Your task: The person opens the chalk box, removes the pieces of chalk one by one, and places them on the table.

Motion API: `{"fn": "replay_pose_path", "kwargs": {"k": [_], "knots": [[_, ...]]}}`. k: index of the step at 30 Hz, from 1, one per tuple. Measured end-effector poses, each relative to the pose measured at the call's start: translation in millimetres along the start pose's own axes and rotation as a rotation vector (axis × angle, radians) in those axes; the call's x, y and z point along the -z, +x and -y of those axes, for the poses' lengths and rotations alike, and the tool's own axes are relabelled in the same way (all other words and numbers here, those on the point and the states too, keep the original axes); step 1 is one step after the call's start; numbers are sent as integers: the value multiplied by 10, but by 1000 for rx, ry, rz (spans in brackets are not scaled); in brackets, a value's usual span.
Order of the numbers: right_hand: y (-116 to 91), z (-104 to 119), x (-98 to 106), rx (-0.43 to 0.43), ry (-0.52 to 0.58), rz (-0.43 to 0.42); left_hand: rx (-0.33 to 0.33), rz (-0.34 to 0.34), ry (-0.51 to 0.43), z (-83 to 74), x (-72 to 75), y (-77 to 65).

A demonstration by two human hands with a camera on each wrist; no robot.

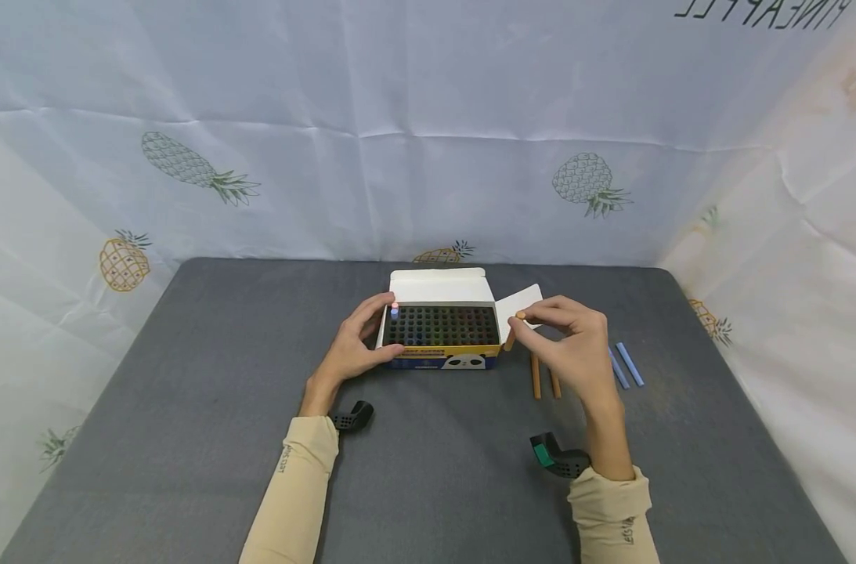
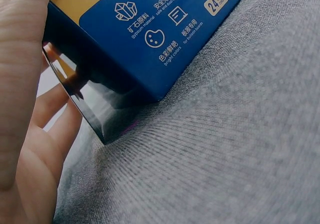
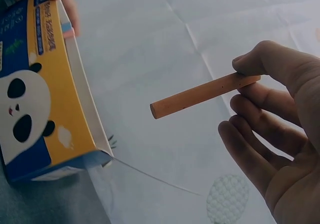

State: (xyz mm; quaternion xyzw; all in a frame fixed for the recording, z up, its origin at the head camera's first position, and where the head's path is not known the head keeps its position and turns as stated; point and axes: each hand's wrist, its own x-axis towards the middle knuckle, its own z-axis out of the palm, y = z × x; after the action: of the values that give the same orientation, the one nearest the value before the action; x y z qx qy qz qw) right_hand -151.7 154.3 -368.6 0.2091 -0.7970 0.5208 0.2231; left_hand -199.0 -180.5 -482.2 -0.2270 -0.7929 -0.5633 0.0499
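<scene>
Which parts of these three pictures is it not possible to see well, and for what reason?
- Head view: the far end of the rightmost loose orange chalk; the right hand hides it.
- Head view: the writing on the left sleeve; too small to read surely.
- Right wrist view: most inside of the box; its panda wall hides it.
- Left wrist view: the box's upper part; cut by the top edge.
</scene>
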Motion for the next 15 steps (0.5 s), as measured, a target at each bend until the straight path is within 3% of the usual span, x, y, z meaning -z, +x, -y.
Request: {"fn": "replay_pose_path", "kwargs": {"k": [6,15], "knots": [[-2,-35,123,3,-2,-50,4,5,4,-4,1,2],[7,-82,203,5,-13,-50,10,5,-8,-53,4,0]]}}
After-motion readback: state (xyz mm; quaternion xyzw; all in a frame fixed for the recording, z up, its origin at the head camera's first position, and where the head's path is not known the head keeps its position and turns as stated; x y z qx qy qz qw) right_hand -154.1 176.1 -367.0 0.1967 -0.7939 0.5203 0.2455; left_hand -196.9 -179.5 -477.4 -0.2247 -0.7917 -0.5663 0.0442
